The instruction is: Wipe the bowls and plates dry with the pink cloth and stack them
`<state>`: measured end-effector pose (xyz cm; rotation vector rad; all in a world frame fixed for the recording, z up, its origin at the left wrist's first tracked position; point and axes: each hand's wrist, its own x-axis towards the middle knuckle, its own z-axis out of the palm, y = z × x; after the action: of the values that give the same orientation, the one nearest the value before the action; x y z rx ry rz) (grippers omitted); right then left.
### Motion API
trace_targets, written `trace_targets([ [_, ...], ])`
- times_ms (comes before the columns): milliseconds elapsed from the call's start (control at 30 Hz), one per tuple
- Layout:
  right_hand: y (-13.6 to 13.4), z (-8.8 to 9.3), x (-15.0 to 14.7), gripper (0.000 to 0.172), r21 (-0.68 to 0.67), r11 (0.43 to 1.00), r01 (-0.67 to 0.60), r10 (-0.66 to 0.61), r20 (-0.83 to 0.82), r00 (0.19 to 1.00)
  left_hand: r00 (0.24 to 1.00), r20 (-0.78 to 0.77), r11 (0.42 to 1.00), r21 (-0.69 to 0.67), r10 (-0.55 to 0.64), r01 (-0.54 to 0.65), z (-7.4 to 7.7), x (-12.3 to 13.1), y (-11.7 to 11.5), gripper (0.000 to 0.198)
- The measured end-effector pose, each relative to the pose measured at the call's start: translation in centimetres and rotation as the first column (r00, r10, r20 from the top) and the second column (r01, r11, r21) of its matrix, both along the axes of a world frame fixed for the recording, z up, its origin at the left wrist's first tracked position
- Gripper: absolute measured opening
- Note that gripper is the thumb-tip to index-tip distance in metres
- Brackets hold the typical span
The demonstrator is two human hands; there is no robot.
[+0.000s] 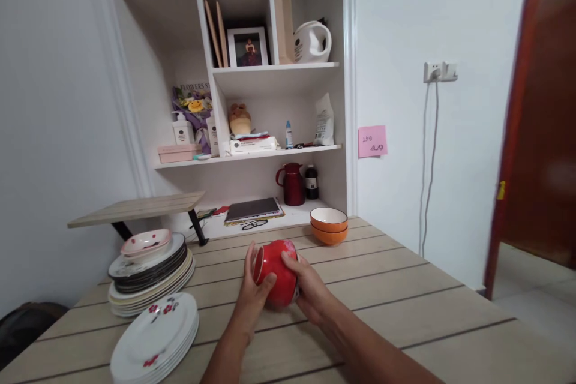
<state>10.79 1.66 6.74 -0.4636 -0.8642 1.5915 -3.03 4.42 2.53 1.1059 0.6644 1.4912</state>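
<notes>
Between my two hands is a red bowl (278,267) with a pale flower pattern near its upper edge. It is tipped on its side, a round ring facing left, just above or on the wooden table (382,288); I cannot tell if it touches. My left hand (255,290) wraps the left side, thumb across the front. Gripping the right side is my right hand (310,288), its thumb on top. Whether more bowls are nested inside is hidden. Two stacked orange bowls (329,234) with white insides stand beyond my right hand.
White flowered plates (155,336) are piled at the front left. Behind them rises a taller plate stack (148,279) topped by a spotted bowl (146,242). A small raised stand (139,209), glasses (255,224), a laptop (252,209) and a red jug (294,185) are farther back.
</notes>
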Motion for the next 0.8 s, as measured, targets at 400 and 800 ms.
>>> trace_targets([
  [400,0.1,-2.1,-1.0,0.047,0.587,0.789,-0.183,-0.374,0.695,0.614,0.961,0.277,0.889,-0.434,-0.022,0.145,0.5,1.1,-1.0,0.07],
  [800,0.9,-2.7,-0.5,0.018,0.588,0.785,-0.195,-0.361,0.689,0.628,0.943,0.265,0.854,-0.425,-0.2,0.301,0.6,-0.1,-0.8,0.072],
])
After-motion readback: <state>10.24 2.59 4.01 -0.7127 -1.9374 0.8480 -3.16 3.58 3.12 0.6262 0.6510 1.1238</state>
